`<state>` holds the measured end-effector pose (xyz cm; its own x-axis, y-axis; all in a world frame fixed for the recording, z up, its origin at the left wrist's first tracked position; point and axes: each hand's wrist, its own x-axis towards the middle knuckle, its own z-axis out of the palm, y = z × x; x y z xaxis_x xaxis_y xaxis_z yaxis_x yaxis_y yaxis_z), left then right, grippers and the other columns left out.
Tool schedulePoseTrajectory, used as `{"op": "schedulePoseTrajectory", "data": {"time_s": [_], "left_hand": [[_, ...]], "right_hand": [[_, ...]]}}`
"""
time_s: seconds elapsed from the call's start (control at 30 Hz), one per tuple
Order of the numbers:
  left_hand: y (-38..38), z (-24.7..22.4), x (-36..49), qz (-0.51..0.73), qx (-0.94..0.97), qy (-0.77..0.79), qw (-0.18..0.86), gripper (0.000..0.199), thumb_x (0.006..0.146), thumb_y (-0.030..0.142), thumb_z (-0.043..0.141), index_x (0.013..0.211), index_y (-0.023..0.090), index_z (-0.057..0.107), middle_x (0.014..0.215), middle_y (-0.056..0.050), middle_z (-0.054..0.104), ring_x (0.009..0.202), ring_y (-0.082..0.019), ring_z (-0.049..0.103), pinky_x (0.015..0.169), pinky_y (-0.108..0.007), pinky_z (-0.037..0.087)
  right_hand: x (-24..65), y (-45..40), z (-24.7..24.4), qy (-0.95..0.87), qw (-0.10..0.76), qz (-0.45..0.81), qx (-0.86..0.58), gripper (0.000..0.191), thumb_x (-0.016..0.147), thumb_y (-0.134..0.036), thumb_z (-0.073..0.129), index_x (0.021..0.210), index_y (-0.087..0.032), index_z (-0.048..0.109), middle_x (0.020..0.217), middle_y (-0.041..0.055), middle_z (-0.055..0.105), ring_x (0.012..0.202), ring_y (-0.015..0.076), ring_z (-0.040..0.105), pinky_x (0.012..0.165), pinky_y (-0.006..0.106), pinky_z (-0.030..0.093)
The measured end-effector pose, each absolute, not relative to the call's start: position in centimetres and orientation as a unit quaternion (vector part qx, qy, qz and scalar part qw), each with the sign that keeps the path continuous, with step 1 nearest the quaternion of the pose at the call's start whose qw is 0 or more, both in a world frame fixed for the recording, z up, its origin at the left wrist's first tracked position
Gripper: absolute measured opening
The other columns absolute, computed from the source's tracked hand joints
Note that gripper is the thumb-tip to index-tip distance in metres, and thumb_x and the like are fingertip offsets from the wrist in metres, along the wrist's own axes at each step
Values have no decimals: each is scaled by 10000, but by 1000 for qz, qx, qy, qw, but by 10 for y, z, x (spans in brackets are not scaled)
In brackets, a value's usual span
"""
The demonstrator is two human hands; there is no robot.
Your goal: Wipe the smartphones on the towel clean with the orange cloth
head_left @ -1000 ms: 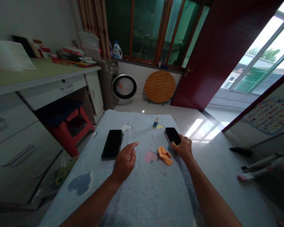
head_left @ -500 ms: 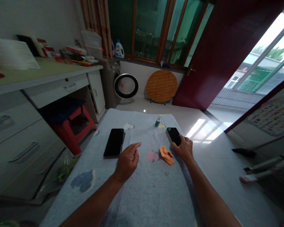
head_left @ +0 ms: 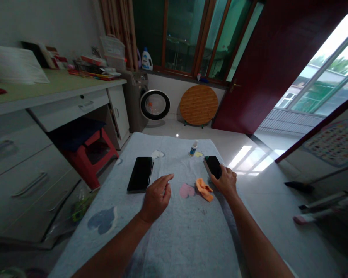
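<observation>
My right hand (head_left: 225, 180) grips the near end of a smartphone (head_left: 212, 166) with a dark screen, at the right edge of the cloth-covered table (head_left: 174, 235). Beside that hand, on its left, lies a crumpled orange cloth (head_left: 203, 189). My left hand (head_left: 156, 195) is over the middle of the table, fingers stretched out and holding nothing. Close to it on the left, a black tablet (head_left: 140, 173) lies flat, with a thin pen-like thing along its right side. A small spray bottle (head_left: 193, 148) stands upright near the far edge.
A red stool (head_left: 95, 158) is left of the table, under a desk (head_left: 58, 90). Beyond the table are a washing machine with its round door (head_left: 154, 105) swung open and a round wooden board (head_left: 198, 105) against the wall. A dark red door (head_left: 255, 65) stands at the right.
</observation>
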<state>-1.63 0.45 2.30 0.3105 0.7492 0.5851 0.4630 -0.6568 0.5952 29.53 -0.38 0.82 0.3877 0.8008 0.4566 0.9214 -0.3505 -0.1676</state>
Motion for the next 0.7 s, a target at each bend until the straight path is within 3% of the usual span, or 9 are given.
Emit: {"op": "schedulePoseTrajectory", "data": {"time_s": [0.13,0.3,0.43,0.57,0.7], "left_hand": [[5,23,-17,447,798,382,135,331,932,191,399,1220,205,562,1113,-76,681,999,-195,642,909,-358,507],[5,29,-20,436,798,412,56,356,908,198,442,1253,201,527,1120,-87,666,1003,-233,601,929,-420,434],[11,41,-27,470,745,472,-19,503,875,227,485,1370,190,402,1329,-144,534,1199,-302,486,1021,-476,344],[27,51,-43,441,674,591,-46,591,839,297,561,1388,177,376,1459,-175,370,1302,-370,352,1066,-536,270],[42,45,-60,294,673,678,-24,739,777,476,627,1378,122,385,1342,-231,461,1219,-434,392,980,-602,313]], "right_hand": [[278,-14,27,-527,271,-177,-786,570,774,-465,567,1241,-138,544,1261,207,512,1140,368,461,922,513,370],[229,-34,39,-643,374,-111,-659,345,855,-318,502,1158,-173,580,1163,145,557,1081,276,510,925,443,428],[199,-44,22,-684,358,-110,-625,278,858,-234,501,1104,-163,608,1141,132,552,1053,263,488,934,449,427],[195,-46,7,-690,333,-118,-631,302,834,-228,535,1118,-152,604,1205,138,515,1115,283,440,966,474,401],[196,-45,5,-691,327,-124,-633,279,834,-234,541,1092,-157,614,1220,139,498,1111,285,434,972,484,394]]}}
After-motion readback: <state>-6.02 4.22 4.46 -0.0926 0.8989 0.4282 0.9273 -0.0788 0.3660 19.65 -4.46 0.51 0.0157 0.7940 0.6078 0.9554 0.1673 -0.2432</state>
